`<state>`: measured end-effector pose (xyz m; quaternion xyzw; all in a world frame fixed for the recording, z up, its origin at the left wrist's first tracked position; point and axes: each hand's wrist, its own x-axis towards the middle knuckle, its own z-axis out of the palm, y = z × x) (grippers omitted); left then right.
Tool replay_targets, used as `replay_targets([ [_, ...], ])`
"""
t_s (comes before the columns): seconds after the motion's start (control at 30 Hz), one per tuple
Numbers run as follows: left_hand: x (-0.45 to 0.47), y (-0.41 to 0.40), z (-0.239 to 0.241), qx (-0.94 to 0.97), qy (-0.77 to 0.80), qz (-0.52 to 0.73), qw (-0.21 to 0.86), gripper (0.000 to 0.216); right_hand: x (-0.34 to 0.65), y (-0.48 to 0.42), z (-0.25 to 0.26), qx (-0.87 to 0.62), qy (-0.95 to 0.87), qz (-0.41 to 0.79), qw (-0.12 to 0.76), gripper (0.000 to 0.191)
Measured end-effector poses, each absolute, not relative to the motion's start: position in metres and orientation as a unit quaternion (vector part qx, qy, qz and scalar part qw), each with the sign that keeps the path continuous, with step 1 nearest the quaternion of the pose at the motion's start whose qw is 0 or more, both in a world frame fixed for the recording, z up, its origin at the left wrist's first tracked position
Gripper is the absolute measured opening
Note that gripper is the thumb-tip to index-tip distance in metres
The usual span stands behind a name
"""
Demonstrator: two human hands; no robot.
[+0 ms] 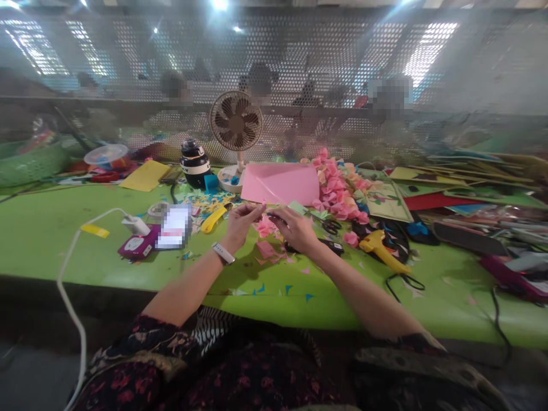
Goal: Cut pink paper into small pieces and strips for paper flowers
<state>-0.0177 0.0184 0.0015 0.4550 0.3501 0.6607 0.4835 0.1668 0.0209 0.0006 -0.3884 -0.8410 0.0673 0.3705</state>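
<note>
Above the middle of the green table, my left hand (240, 224) is closed in a pinch, its fingertips near a tiny pink bit too small to name. My right hand (295, 227) faces it with curled fingers, and something thin and dark shows at their tips; I cannot make out its kind. Just below the fingers lie a pink paper flower (266, 226) and loose pink paper pieces (266, 249). Beside the right hand are black-handled scissors (331, 226), and a black object (334, 246) is partly hidden by the wrist.
Behind the hands are a pink sheet (282, 181), a heap of paper flowers (336, 185) and a fan (236, 123). A yellow glue gun (383, 251) lies right. Leftward are a yellow cutter (215, 218), phone (173, 226), purple power block (139, 242) and black bottle (194, 165).
</note>
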Motion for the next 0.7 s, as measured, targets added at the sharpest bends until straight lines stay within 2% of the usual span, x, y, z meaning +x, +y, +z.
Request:
replay_targets([
  [0.23, -0.0187, 0.0182, 0.0002, 0.45, 0.33, 0.651, 0.514, 0.048, 0.1714, 0.0253, 0.0083, -0.366, -0.837, 0.121, 0.388, 0.028],
  [0.5, -0.0179, 0.0181, 0.0004, 0.461, 0.334, 0.672, 0.473, 0.043, 0.169, 0.0229, 0.0026, -0.393, -0.844, 0.069, 0.358, 0.028],
  [0.7, -0.0186, 0.0177, 0.0001, 0.465, 0.328, 0.662, 0.487, 0.045, 0.1707, 0.0213, 0.007, -0.399, -0.838, 0.094, 0.36, 0.03],
])
